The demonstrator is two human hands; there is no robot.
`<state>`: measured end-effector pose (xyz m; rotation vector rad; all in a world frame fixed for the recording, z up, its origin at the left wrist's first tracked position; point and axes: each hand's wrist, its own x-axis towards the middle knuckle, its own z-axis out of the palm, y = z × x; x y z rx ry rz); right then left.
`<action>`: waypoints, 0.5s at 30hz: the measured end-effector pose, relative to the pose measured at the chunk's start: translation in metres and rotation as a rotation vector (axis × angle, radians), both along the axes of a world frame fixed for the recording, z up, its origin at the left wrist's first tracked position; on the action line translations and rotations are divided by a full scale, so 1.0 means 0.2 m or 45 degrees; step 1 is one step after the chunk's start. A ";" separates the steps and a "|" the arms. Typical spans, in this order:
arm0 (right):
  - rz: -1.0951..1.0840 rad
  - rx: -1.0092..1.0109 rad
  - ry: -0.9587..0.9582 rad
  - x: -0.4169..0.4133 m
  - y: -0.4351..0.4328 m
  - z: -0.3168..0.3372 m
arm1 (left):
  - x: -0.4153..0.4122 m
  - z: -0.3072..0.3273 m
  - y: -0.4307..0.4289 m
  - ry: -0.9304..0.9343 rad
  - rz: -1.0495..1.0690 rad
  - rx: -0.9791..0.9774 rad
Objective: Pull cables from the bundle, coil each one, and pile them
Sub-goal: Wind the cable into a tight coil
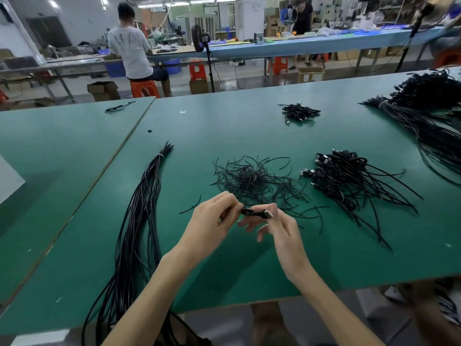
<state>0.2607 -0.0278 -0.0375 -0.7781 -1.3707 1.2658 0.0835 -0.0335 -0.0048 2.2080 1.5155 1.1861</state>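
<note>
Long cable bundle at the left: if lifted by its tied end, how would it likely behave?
Probably floppy: the bundle curves and droops over the table edge. Likely stays together near its white tie, splaying below.

Green work table (249, 136); a second green table (50, 146) butts against its left edge. Loose on the near table: a small black bit (149, 131) and a small clear ring (182, 111), apart from each other.

Beyond, a person in a white T-shirt (131, 51) sits back to camera on an orange stool (146, 88). An open cardboard box (103, 90) sits on the floor left of the stool.

Long blue-topped bench (299, 44) runs across the room. Under it, a blue bin (172, 66) and another orange stool (278, 64). Dark round device on a stand (198, 38) before the bench. Person in a black top (301, 16) stands behind it.
</note>
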 end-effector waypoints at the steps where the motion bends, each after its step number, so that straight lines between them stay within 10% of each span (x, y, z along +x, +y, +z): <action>1: 0.022 -0.026 0.010 0.01 0.00 0.00 | 0.00 -0.01 0.01 0.033 0.008 0.022; 15: 0.087 0.058 -0.462 -0.01 0.04 -0.03 | 0.03 -0.02 0.01 0.094 0.032 0.112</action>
